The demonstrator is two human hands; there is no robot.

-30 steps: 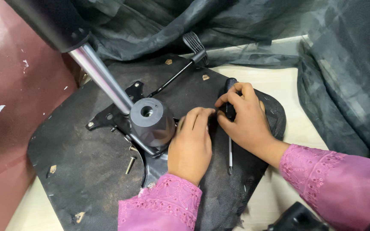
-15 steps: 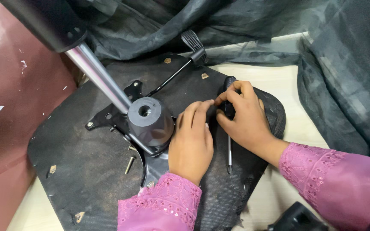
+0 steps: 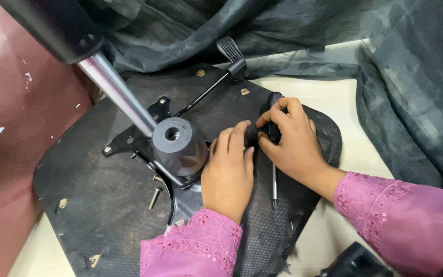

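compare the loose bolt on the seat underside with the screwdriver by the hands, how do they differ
The bolt is short, brownish and lies apart from both hands; the screwdriver is long, with a silvery shaft and dark handle under the right hand. The bolt lies slanted, the screwdriver nearly straight up the picture. Both rest on the black seat underside.

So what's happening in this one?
A person in pink sleeves works on the upturned underside of an office chair seat. The left hand lies flat beside the black mechanism housing. The right hand touches a screwdriver lying on the seat. A loose bolt lies nearby.
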